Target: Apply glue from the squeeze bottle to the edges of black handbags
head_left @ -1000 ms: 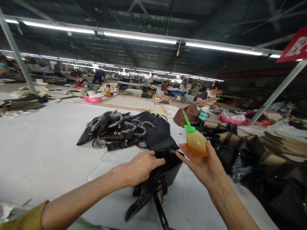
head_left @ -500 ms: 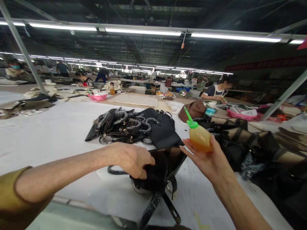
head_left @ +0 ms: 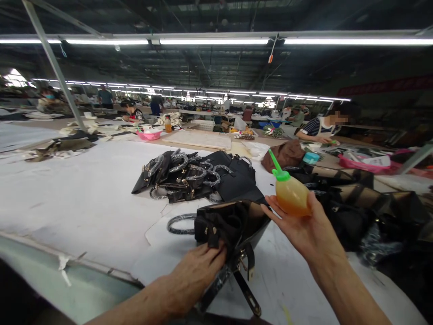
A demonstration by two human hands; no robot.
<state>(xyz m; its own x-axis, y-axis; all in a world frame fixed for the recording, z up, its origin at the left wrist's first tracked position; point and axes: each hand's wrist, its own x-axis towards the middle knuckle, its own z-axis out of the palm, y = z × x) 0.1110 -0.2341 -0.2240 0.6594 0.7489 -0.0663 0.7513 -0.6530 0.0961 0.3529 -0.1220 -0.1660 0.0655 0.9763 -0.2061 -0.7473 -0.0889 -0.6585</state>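
Observation:
A black handbag (head_left: 248,216) stands with its mouth open on the white-covered table, its dark lining bunched at the opening. My left hand (head_left: 199,271) grips the bag's near edge by the lining, the fingertips partly hidden in the fabric. A plastic-wrapped handle (head_left: 181,224) sticks out to the left, and a strap (head_left: 248,293) hangs toward me. Right of the bag, my right hand (head_left: 309,234) holds a squeeze bottle (head_left: 292,196) of amber liquid in the palm, its green nozzle pointing up and left. Two of that hand's fingers stretch toward the bag's rim.
Behind the bag lies a pile of black bags (head_left: 192,176) with wrapped handles. More bags (head_left: 355,203) crowd the right side. A brown cloth (head_left: 284,155) and a pink basket (head_left: 149,135) lie farther back. A co-worker (head_left: 321,128) works at the right.
My left hand has moved from above the bag's opening down to its near edge, and the lining with its zip pulls now shows. The bottle stays in my right hand. The view has turned slightly left.

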